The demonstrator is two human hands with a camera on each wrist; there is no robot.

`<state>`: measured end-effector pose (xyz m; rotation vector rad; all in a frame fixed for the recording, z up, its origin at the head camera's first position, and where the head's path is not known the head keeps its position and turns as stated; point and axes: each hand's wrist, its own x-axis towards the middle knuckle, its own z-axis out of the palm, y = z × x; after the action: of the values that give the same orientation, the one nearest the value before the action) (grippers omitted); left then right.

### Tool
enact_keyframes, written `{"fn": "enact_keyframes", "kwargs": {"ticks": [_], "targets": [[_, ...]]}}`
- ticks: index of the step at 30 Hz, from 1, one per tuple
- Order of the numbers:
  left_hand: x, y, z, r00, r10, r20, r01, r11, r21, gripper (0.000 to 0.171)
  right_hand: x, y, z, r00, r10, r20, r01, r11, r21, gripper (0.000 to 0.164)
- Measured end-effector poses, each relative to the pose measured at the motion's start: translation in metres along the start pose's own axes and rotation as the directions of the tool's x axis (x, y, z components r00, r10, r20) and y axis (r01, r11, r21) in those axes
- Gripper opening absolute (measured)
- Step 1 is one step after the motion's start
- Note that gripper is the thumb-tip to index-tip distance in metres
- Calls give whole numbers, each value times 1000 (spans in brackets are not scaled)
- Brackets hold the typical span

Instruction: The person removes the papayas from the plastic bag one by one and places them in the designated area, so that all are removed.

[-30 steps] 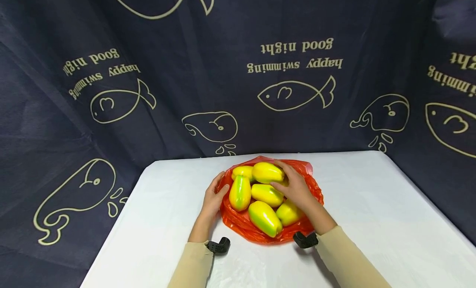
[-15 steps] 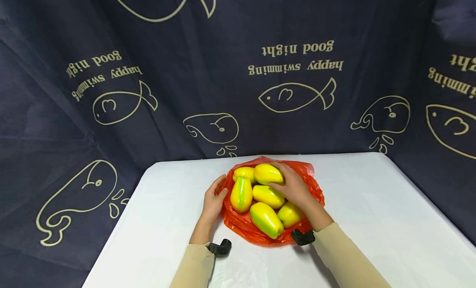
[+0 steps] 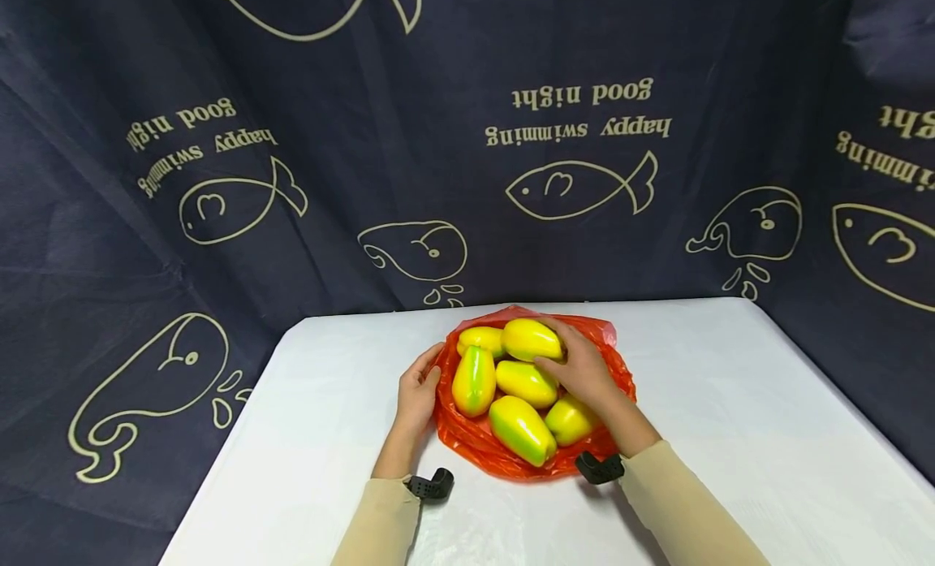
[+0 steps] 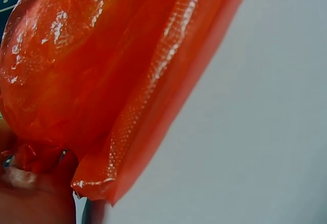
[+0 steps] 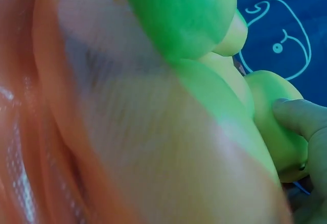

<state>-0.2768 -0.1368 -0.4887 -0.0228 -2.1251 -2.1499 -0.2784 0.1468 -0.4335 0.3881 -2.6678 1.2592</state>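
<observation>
A red plastic bag (image 3: pixel 475 446) lies open on the white table (image 3: pixel 329 403) with several yellow-green fruits in it. My right hand (image 3: pixel 584 371) reaches over the pile, its fingers and thumb curled round the top fruit (image 3: pixel 526 339) at the far side. In the right wrist view a fingertip (image 5: pixel 301 116) presses on that fruit (image 5: pixel 273 132), with other fruits (image 5: pixel 179 14) close in front. My left hand (image 3: pixel 416 395) grips the bag's left edge beside an upright fruit (image 3: pixel 473 379). The left wrist view is filled by the bag (image 4: pixel 102 81), and my fingers (image 4: pixel 30 198) show through the film.
A dark blue cloth (image 3: pixel 467 144) printed with fish and whales hangs behind and around the table. The table's edges run close at the left (image 3: pixel 241 436) and the back. Black wrist mounts (image 3: pixel 431 485) sit on both beige sleeves.
</observation>
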Motion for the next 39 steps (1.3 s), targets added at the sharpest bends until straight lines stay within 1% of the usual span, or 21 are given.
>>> {"fn": "enact_keyframes", "kwargs": {"ticks": [3,9,12,15,18,21,24,27,30,32,34,36,39], "targets": [[1,1,0,1000,7,-7,-8,1000,-9,41,-1,1,-3,1000,-15,-12,15,1000,-1,70],[2,-1,-1,999,23,-31,-24,1000,-12,42,-7,-3,-10,999,-7,-45,7,1000,8,68],[0,-2,-1,999,33,-28,-33,999,-13,42,-10,-3,-14,997,-8,-81,9,1000,9,68],[-3,-1,-1,999,24,-22,-25,999,-30,42,-14,-3,-19,993,-5,-116,6,1000,14,68],[-4,-1,-1,1000,20,-19,-21,999,-40,43,-17,-3,-25,988,13,-154,-6,999,48,68],[-3,-1,-1,999,29,-13,-30,998,-47,43,-21,-2,-32,980,23,-196,-7,996,84,68],[-1,0,-1,999,39,-11,-40,997,-68,44,-23,0,-38,968,15,-251,10,995,98,68],[0,1,0,999,34,-16,-36,996,-80,44,-25,5,-44,950,6,-311,14,998,61,67],[-1,2,-1,1000,23,-20,-25,996,-87,44,-26,10,-50,934,20,-358,-12,1000,27,67],[-2,2,-1,999,23,-25,-25,996,-80,43,-27,15,-54,926,39,-376,-32,999,23,67],[-2,1,0,999,26,-30,-29,997,-76,43,-28,20,-57,917,66,-394,-54,998,42,66],[-2,0,0,999,33,-36,-36,997,-63,43,-29,25,-61,901,94,-423,-75,995,63,66],[-1,0,1,998,43,-40,-46,997,-65,43,-30,32,-65,873,148,-465,-112,988,105,66]]}}
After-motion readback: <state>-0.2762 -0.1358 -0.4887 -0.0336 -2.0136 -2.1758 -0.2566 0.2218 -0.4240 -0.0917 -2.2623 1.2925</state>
